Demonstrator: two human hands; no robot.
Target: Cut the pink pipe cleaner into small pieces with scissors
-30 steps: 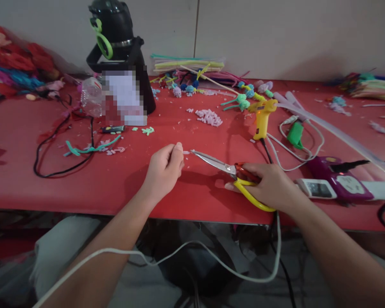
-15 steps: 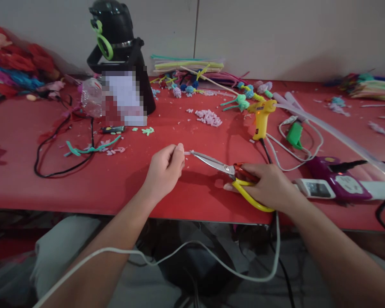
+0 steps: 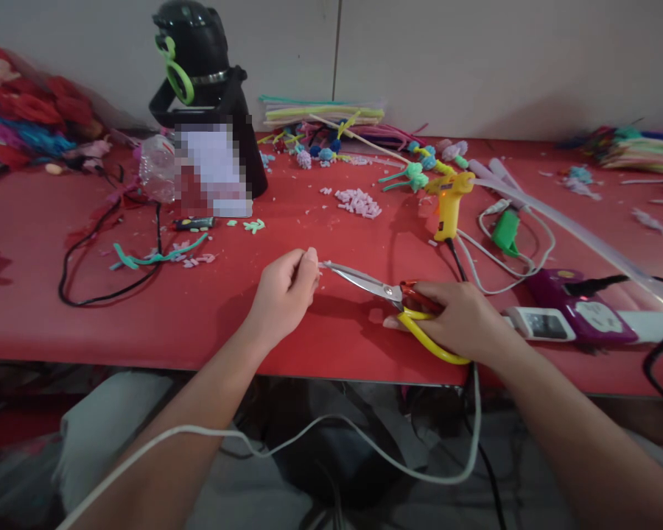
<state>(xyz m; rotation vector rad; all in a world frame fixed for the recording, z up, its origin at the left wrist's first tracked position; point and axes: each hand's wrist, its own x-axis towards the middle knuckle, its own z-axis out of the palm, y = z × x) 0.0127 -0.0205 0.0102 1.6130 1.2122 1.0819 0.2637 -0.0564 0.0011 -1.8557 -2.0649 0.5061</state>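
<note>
My left hand (image 3: pixel 283 296) is closed in a pinch above the red table. A short pale pink bit of pipe cleaner (image 3: pixel 320 265) pokes out past its thumb and fingertip; the rest is hidden in the fingers. My right hand (image 3: pixel 464 320) grips a pair of scissors (image 3: pixel 365 280) by its red and yellow handles. The blades look nearly closed, and their tips are at the pink bit, just right of my left fingertips. Beyond the hands lies a heap of short pink pipe cleaner pieces (image 3: pixel 358 203).
A yellow glue gun (image 3: pixel 448 210) stands behind my right hand, its cord running beneath. A purple power strip (image 3: pixel 594 313) lies at right. A black flask (image 3: pixel 248 147) and a phone (image 3: pixel 213 169) are at back left. Pipe cleaner bundles (image 3: pixel 320 112) line the wall.
The scissors and my right hand have shifted slightly left, bringing the blade tips closer to my left fingertips. The pink bit sticking out looks shorter. My left hand has hardly moved.
</note>
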